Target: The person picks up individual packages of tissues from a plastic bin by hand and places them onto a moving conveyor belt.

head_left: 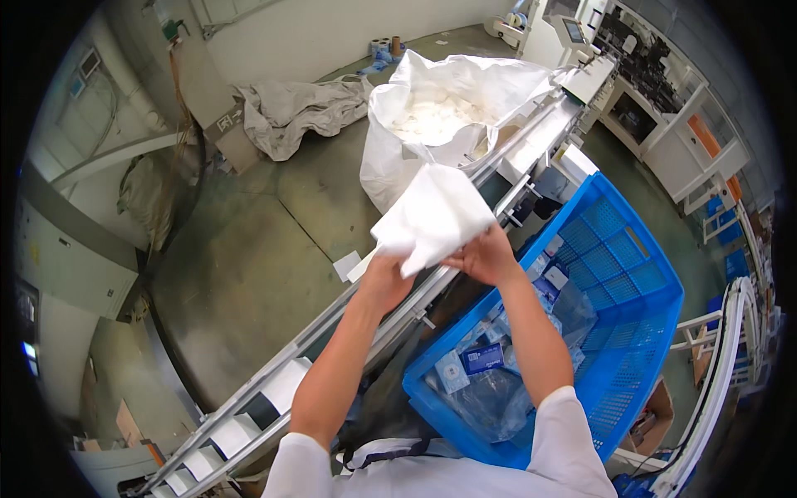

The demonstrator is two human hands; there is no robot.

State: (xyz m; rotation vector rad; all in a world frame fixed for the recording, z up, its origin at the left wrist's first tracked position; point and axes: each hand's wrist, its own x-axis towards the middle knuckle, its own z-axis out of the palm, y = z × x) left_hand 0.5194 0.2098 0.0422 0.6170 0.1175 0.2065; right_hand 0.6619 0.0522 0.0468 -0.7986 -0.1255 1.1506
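Observation:
A white, soft, folded stack of tissue-like sheets [436, 207] is held up over the conveyor, its lower corner smeared by motion. My left hand [387, 280] grips its lower left edge, with the fingers partly hidden behind it. At its lower right, my right hand [486, 256] is closed on the edge, fingers curled underneath. Beneath my hands the narrow conveyor [390, 322] runs from lower left to upper right. White blocks [235, 434] of similar material lie spaced out along its lower left stretch.
A large white bulk bag [386, 158] with white pieces inside stands beyond the conveyor. To my right is a blue perforated crate [618, 274] holding small packs and clear plastic. A machine [647, 91] stands at the far right. Grey sheeting [290, 116] lies on the floor.

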